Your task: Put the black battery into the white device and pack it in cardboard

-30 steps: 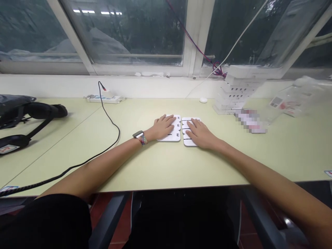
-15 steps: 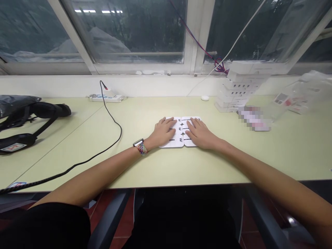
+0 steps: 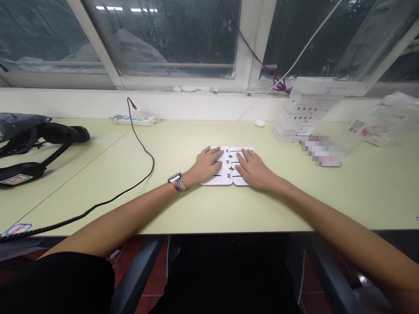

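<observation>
I have the left hand [image 3: 205, 166] lying palm-down on the left white panel [image 3: 219, 180], fingers lightly spread and gripping nothing. The right hand [image 3: 252, 169] rests the same way, loose and flat, over the right white panel [image 3: 239, 180]. My head view puts both panels side by side on the pale green table [image 3: 196, 209], their inner edges meeting, with small dark diamond-shaped gaps along the seam. I can read W marks and short black lines on the left one; the fingers hide part of each. A black cable [image 3: 151, 157] curves past the left forearm, and stacked white boxes [image 3: 304, 111] stand beyond the right hand.
</observation>
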A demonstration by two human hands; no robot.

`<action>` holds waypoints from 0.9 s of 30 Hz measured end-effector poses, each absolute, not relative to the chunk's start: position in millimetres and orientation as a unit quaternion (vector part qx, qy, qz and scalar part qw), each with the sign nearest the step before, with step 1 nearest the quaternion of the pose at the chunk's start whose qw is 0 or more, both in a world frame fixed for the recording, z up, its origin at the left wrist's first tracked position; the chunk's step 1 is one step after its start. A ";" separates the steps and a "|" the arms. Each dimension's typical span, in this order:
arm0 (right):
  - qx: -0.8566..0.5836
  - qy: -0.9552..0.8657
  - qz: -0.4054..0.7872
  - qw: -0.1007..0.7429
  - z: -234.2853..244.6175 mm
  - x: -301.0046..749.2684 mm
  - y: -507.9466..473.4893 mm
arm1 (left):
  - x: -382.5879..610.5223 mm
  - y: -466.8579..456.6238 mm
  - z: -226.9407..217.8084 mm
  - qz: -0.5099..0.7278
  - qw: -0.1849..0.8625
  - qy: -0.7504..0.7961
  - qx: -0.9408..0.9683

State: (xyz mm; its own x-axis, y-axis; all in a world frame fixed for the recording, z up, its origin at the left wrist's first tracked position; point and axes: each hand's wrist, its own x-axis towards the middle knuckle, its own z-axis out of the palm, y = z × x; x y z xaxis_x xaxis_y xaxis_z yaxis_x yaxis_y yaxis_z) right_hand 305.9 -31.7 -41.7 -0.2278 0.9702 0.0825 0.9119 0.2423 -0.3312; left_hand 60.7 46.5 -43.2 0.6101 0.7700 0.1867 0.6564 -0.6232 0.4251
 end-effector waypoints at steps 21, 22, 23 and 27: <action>-0.673 -0.707 0.047 0.210 -60.4 388.6 27.3 | 0.2 109.9 -36.7 0.143 0.058 0.499 0.853; -0.671 -0.712 0.046 0.204 -62.8 391.4 30.5 | -0.5 110.9 -37.5 0.130 0.053 0.500 0.854; -0.666 -0.718 0.043 0.198 -64.4 394.0 33.4 | -0.2 111.2 -38.3 0.119 0.048 0.502 0.855; -0.644 -0.746 0.036 0.165 -64.1 404.7 42.1 | 4.4 110.9 -39.6 0.093 0.033 0.504 0.858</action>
State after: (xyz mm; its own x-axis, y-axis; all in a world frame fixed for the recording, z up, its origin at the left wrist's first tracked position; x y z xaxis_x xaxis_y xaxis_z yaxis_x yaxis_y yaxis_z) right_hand 404.7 42.1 -64.1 -0.1166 0.9729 0.1996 0.9494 0.1682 -0.2651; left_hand 4.4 110.9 -39.6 0.4752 0.8708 0.1265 0.8583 -0.4904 0.1512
